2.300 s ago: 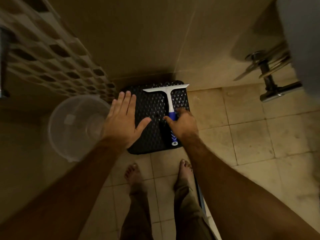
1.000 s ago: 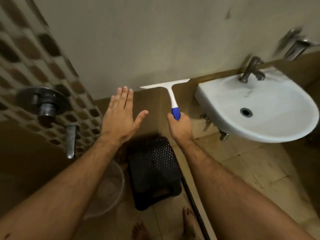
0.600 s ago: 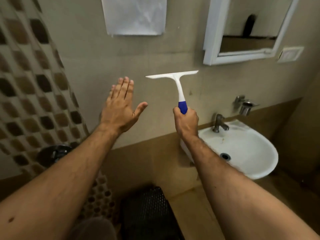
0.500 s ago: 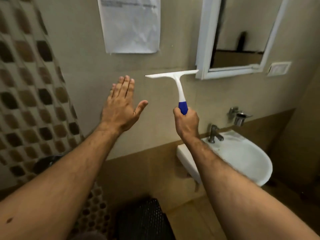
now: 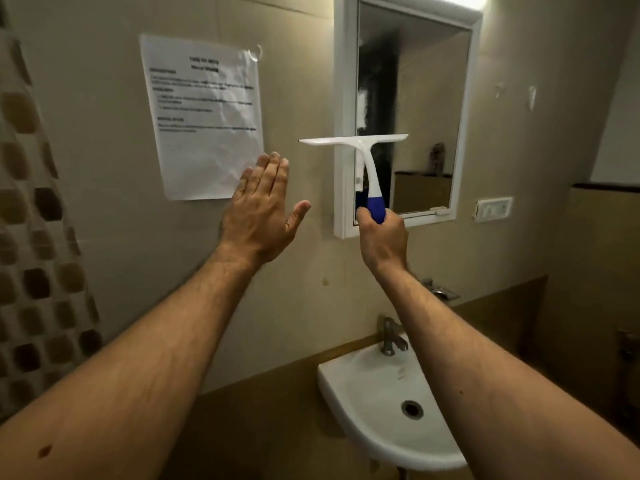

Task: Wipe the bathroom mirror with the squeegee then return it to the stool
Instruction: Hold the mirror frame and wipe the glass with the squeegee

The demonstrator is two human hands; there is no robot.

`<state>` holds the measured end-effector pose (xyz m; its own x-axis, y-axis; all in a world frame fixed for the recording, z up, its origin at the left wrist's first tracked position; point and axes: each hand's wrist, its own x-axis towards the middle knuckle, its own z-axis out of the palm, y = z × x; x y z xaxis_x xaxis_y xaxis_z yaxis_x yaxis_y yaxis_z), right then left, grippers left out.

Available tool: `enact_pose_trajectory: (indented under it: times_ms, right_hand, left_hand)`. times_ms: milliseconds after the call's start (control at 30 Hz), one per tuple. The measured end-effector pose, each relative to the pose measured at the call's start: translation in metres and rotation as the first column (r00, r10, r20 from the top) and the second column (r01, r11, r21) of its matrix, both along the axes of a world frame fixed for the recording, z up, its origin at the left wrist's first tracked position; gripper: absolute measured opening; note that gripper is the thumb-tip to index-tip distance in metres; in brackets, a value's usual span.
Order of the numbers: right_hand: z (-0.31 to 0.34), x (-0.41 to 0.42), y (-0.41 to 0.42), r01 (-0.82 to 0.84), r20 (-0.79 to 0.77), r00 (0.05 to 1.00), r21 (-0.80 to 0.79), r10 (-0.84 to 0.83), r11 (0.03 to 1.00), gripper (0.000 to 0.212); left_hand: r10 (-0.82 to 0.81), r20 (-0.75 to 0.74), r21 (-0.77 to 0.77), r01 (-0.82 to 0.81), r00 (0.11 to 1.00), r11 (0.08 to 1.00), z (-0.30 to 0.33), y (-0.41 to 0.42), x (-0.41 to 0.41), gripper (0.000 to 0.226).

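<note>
**Blue grip raised to the mirror, first stroke still to come**

Blue rubber at the foot of the squeegee [image 5: 368,157] handle is wrapped by the curled fingers [image 5: 363,216] of the right hand [image 5: 382,237], thumb and knuckles closed firmly round it, blade uppermost and level. The left hand [image 5: 258,216] holds nothing; its fingers are straight and together, palm toward the wall beside the paper notice [image 5: 204,116].

Two seconds ago the tool lay on the black stool, out of view now; since then it has been lifted and carried up past the sink [image 5: 388,403], so its blade crosses the white frame of the mirror [image 5: 415,109] about halfway up. Whether the blade touches the glass cannot be told.

Pickup looks done and wiping not yet started. The blade likely needs to shift right and climb to the top edge before a downward pull.
</note>
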<state>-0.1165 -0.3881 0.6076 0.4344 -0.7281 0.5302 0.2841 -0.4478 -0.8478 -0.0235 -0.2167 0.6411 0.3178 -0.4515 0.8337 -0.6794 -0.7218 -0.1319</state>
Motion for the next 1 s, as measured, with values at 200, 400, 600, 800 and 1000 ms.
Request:
enact_pose_trajectory:
  times_ms: [200, 400, 600, 800, 1000]
  right_hand:
    - [0.038, 0.026, -0.038, -0.035, 0.125, 0.992, 0.036, 0.030, 0.999, 0.033]
    - [0.084, 0.068, -0.076, -0.073, 0.186, 0.981, 0.060, 0.061, 0.996, 0.060]
    - [0.118, 0.090, -0.098, -0.035, 0.174, 0.984, 0.047, 0.026, 0.998, 0.059]
    - [0.159, 0.102, -0.117, -0.043, 0.234, 0.971, 0.012, 0.039, 0.999, 0.056]
    - [0.185, 0.108, -0.139, -0.058, 0.272, 0.960, -0.027, 0.063, 0.998, 0.044]
  left_hand:
    - [-0.035, 0.079, -0.062, 0.040, 0.996, 0.997, 0.040, -0.039, 0.015, 0.056]
    - [-0.150, 0.132, -0.147, 0.169, 0.980, 0.975, 0.095, -0.085, 0.060, 0.056]
    - [-0.221, 0.143, -0.203, 0.247, 0.965, 0.947, 0.130, -0.128, 0.092, 0.049]
    - [-0.246, 0.170, -0.275, 0.285, 0.954, 0.918, 0.168, -0.159, 0.103, 0.045]
    - [-0.237, 0.189, -0.320, 0.288, 0.953, 0.903, 0.187, -0.189, 0.102, 0.046]
